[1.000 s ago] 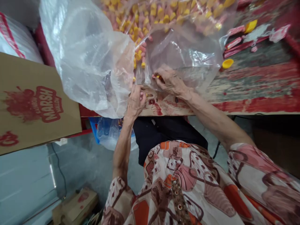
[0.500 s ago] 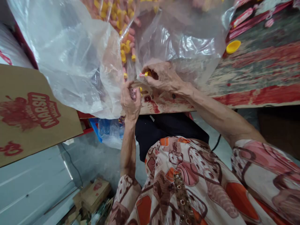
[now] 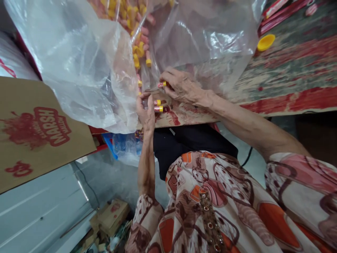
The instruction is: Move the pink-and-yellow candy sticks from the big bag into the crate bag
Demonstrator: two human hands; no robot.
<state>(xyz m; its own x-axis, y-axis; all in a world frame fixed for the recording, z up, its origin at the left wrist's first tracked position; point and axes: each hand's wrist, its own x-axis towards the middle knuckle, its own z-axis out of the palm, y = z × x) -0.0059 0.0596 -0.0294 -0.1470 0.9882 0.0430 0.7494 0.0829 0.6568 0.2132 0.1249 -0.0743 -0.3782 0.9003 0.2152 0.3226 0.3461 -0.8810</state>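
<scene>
Both hands work at the near edge of a worn, red-streaked desk (image 3: 295, 70). The left hand (image 3: 146, 111) is curled closed around a pair of capped tubes (image 3: 158, 109), the thumb lying across them; their yellow ends stick out to the right, one just beyond the other. The right hand (image 3: 179, 86), a little farther and to the right, pinches a single tube (image 3: 161, 84) between thumb and fingertips, its pink-and-white end pointing left and its yellow end toward the palm. Whether anything else sits inside either palm cannot be told.

Just beyond the left hand, a few loose tubes (image 3: 149, 59) with yellow ends lie in a narrow trail that leads to a heap of tubes (image 3: 131, 15) at the far side. Clear plastic (image 3: 86, 73) billows to the left of the trail, and more of it spreads over the desk on the right, behind the right hand.

Farther right, a yellow cup-shaped piece (image 3: 265, 42) rests on the desk near some pink-red strips (image 3: 283, 17). On the left stands a cardboard box (image 3: 23, 102) printed in red, with a white sack (image 3: 15, 52) beyond it. Below the desk edge, a blue container (image 3: 110, 144) shows beside the left forearm, and smaller boxes (image 3: 112, 218) sit on the floor at the near left.
</scene>
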